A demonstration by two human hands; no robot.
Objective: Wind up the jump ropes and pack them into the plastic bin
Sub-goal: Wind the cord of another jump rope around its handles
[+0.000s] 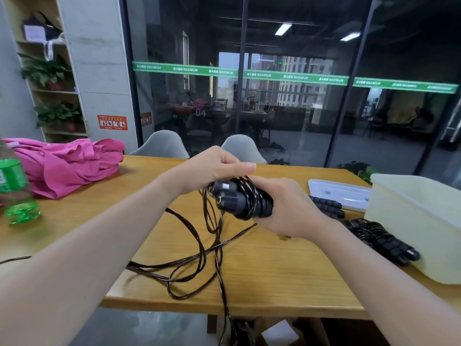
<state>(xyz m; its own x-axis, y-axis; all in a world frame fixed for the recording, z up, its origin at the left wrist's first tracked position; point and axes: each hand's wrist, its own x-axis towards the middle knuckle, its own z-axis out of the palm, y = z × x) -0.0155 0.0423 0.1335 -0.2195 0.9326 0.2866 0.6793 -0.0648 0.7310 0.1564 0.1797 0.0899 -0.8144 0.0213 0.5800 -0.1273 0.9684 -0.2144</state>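
the right hand (287, 208) is closed around two black ribbed handles (245, 203) held side by side above the wooden table (274, 270). their long axis runs from lower right to upper left, and both round end caps point left, toward the left forearm. some turns of the dark cord (199, 258) are already wound around the handles. the left hand (219, 168) is just above them with fingers curled down and the thumb straight; it seems to pinch the cord at the top of the wraps, but the exact grip is hidden.

the rest of the cord hangs from the handles, lies in loose loops on the table and goes over the near edge.

to the right, two more jump ropes lie on the table: one wound bundle (384, 240) touching the plastic bin (419, 221), its handles pointing toward lower right, and one pair of handles (326, 206) behind the right hand, beside the white lid (339, 193).

on the left there is one pink garment (67, 163) and one green bottle (15, 193). two grey chairs (162, 143) stand behind the table.
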